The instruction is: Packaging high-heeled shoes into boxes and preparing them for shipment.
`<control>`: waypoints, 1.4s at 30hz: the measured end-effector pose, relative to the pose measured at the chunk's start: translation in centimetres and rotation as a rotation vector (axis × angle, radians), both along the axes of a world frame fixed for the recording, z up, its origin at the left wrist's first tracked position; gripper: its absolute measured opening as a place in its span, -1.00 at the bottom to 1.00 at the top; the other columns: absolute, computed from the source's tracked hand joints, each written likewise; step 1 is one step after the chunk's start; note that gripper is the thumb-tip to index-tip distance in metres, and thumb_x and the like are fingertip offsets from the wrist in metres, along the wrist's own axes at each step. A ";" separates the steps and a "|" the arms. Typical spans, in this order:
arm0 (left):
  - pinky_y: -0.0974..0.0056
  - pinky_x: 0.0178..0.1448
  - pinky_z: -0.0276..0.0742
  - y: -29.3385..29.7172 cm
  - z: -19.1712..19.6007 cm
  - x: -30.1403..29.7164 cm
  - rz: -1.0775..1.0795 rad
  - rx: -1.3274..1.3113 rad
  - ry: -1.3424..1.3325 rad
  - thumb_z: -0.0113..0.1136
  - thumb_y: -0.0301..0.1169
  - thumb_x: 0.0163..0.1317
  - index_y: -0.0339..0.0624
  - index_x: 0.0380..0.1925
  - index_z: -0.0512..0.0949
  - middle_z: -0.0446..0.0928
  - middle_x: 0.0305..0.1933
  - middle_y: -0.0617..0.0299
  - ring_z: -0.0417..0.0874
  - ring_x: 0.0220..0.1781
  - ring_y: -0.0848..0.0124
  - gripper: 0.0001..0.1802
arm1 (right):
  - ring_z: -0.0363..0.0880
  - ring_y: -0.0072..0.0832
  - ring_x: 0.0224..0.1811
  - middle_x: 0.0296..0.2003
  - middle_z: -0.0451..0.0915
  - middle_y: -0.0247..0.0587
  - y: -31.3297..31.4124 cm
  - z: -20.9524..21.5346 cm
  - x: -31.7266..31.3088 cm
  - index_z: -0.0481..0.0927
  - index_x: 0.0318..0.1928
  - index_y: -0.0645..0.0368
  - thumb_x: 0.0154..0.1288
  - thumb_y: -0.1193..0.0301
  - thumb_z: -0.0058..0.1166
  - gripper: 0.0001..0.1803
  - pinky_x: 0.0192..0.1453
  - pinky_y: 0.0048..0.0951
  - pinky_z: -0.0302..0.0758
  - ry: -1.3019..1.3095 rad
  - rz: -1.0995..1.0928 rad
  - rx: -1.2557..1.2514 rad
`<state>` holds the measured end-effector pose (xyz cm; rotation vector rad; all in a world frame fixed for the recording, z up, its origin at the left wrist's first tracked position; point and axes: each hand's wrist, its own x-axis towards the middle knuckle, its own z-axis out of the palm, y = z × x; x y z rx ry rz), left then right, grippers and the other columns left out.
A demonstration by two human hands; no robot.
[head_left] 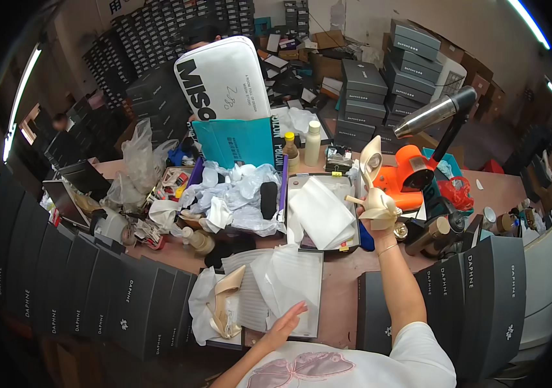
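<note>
In my right hand (381,226) is a cream high-heeled shoe (379,205), raised in front of an orange hot-air blower (397,181). The shoe's toe part spreads above my fingers, and my palm is hidden from view. My left hand (287,323) holds nothing; its fingers stretch out over the near edge of an open shoebox (313,323). White tissue paper (279,275) lies in that box. On the box's left side, a matching cream shoe (227,301) rests on more tissue.
Dark grey shoeboxes stand in rows at left (105,291) and right (463,297). Behind the open box sit a purple-edged bin (285,194) of crumpled tissue and a tray with white sheets (322,213). Bottles (312,143) and a blower nozzle (434,113) rise beyond.
</note>
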<state>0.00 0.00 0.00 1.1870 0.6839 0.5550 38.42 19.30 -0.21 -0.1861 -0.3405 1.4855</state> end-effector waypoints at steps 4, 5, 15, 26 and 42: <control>0.13 0.48 0.02 -0.6 -0.6 3.1 -0.285 0.290 0.163 -0.09 -0.07 0.42 -0.14 0.31 0.29 0.29 0.37 0.04 0.10 0.49 0.09 -0.43 | 0.60 -0.45 -0.06 -0.05 0.56 -0.16 0.4 2.9 -0.1 0.38 0.16 0.19 0.32 0.24 -0.11 -0.54 0.01 -0.37 0.59 -0.279 0.006 -0.031; 0.12 0.48 0.01 -0.7 -0.8 3.0 -0.261 0.300 0.198 -0.06 -0.06 0.40 -0.15 0.28 0.32 0.30 0.36 0.03 0.08 0.50 0.08 -0.44 | 0.60 -0.47 -0.06 -0.05 0.56 -0.17 0.5 3.8 -0.5 0.39 0.16 0.21 0.32 0.26 -0.12 -0.55 0.01 -0.41 0.58 -0.365 -0.007 -0.034; -0.26 0.45 -0.13 -0.4 -3.5 6.3 -0.240 0.654 0.395 0.04 0.04 0.30 -0.08 0.16 0.47 0.29 0.37 0.05 -0.04 0.52 -0.07 -0.44 | 0.55 -0.50 -0.01 0.02 0.53 -0.18 -0.7 5.5 -1.4 0.24 0.32 0.28 0.29 0.38 -0.09 -0.41 0.08 -0.46 0.49 -0.669 -0.237 -0.173; -0.18 0.41 0.03 0.9 -4.2 8.2 -0.289 0.614 0.489 0.10 -0.06 0.30 -0.15 0.06 0.51 0.47 0.19 0.08 0.28 0.38 0.11 -0.52 | 0.54 -0.58 -0.12 -0.05 0.53 -0.20 -2.8 5.9 -2.0 0.22 0.32 0.33 0.28 0.45 -0.03 -0.40 -0.01 -0.52 0.50 -0.834 -0.253 -0.192; 0.00 0.20 0.35 2.1 -10.0 -18.9 0.616 0.326 1.031 0.25 -0.29 0.13 -0.37 0.13 0.37 0.43 0.07 -0.17 0.43 0.12 -0.08 -0.40 | 0.51 -0.54 0.03 0.07 0.47 -0.14 -23.7 0.9 -26.5 0.11 0.39 0.31 0.26 0.57 0.02 -0.30 0.09 -0.51 0.48 -0.648 0.510 -0.513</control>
